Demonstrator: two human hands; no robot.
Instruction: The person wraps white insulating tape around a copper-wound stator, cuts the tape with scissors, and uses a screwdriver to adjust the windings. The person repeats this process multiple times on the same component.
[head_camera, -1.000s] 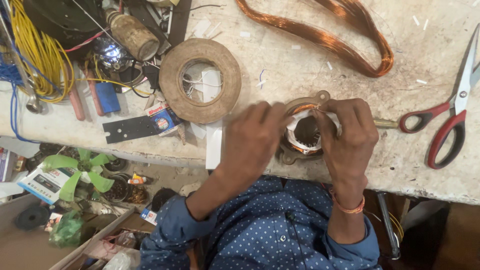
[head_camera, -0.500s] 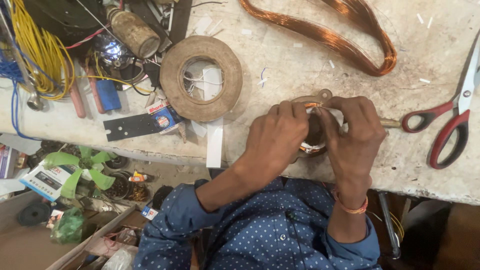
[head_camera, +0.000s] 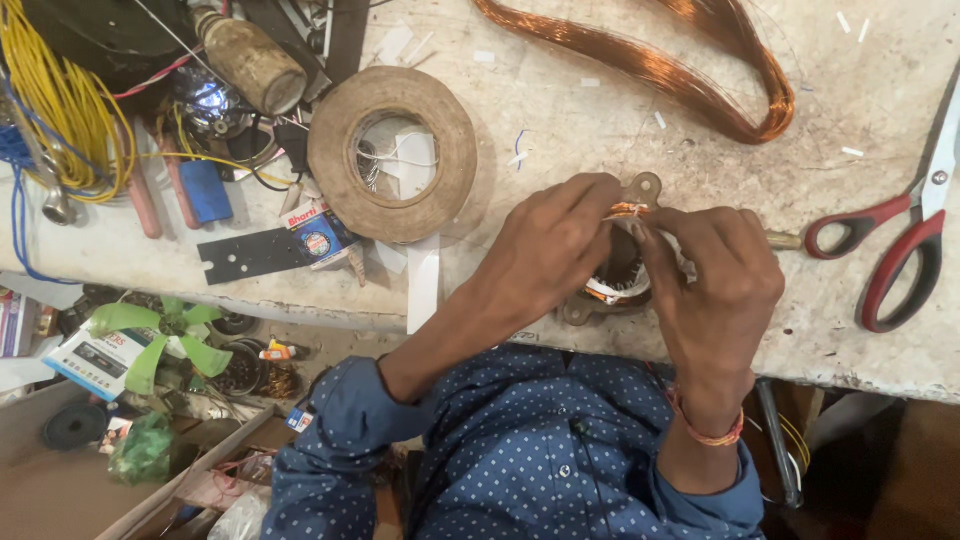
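**Both hands pinch copper wire at a motor stator**

Head view: a round metal motor stator (head_camera: 622, 270) with mounting ears sits on the worn workbench (head_camera: 560, 110), close to its near edge and right of the middle. The left hand (head_camera: 545, 250) curls over the stator's left side, fingers pressed together and pinching a small bunch of copper winding (head_camera: 628, 210) at the stator's top. The right hand (head_camera: 715, 290) covers the right side, its fingertips meeting the left hand's at the same copper bunch, pinching it too. White insulating paper shows inside the stator's bore.

Just left of the hands lies a wide roll of brown tape (head_camera: 392, 152), flat on the bench. A large loose coil of copper wire (head_camera: 690, 75) lies towards the far edge, beyond the hands. Red-handled scissors (head_camera: 905, 240) lie near the right edge, well apart from the right hand. A tangle of yellow wire (head_camera: 60, 95) fills the far left corner.
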